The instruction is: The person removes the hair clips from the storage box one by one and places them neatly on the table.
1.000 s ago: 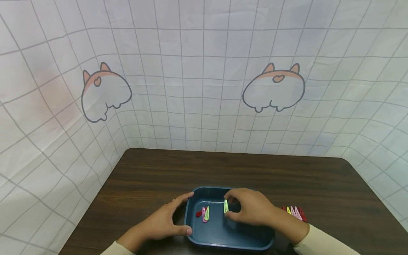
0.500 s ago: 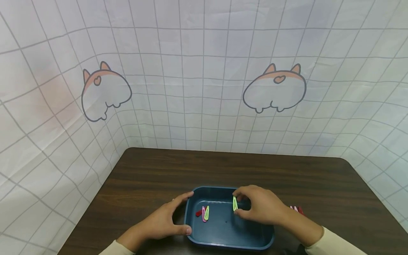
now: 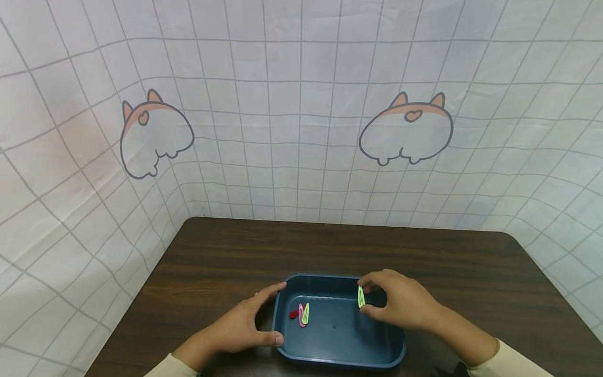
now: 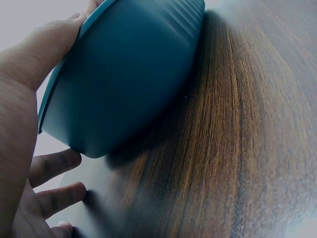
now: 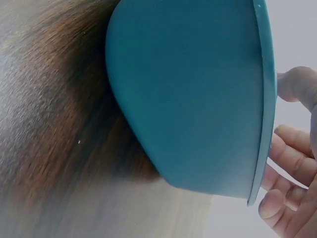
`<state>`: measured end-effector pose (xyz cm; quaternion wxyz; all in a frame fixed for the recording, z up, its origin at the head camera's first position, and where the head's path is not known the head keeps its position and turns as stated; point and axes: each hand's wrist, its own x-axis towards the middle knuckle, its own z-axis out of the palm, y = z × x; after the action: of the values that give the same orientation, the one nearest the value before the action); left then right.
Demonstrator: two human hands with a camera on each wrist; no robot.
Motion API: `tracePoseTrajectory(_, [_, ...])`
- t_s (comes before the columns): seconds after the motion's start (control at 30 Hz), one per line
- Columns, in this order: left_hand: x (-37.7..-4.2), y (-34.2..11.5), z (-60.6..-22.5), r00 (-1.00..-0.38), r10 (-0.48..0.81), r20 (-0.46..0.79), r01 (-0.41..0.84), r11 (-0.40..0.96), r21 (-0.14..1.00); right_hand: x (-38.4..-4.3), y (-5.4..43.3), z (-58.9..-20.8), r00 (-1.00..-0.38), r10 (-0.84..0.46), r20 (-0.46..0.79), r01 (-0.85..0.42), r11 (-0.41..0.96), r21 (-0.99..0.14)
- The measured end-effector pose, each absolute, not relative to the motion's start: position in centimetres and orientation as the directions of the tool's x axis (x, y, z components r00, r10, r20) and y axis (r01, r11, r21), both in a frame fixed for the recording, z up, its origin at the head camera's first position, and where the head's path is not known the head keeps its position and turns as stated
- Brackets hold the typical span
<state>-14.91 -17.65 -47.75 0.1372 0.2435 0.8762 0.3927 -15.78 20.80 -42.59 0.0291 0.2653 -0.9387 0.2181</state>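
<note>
Green clip [image 3: 361, 297] has moved rightward with right hand [image 3: 402, 301], thumb and finger pinching it over the blue tray [image 3: 339, 343], right side. I log left hand [image 3: 240, 325]: fingers apart, touching the tray at left.

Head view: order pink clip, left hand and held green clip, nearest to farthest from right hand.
1. Held green clip, pinched by the right hand.
2. Pink clip, left half of tray.
3. Left hand, at tray's left end.

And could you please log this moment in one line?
left hand: touches tray | right hand: pinches green clip | in tray: red clip, pink clip, second green clip
</note>
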Motion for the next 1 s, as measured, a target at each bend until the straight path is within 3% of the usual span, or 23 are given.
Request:
tracePoseTrajectory(0.57, [-14.9, -17.9, -47.9, -0.84, 0.541, -0.047, 0.325, 0.57, 0.754, -14.7, 23.8, -41.9, -0.874, -0.443, 0.201, -0.486, 0.793, -0.367])
tracePoseTrajectory(1.0, [-15.0, -18.1, -48.0, -0.833, 0.553, -0.019, 0.35, 0.553, 0.756, -14.2, 26.9, -42.1, -0.87, -0.453, 0.193, -0.49, 0.764, -0.419])
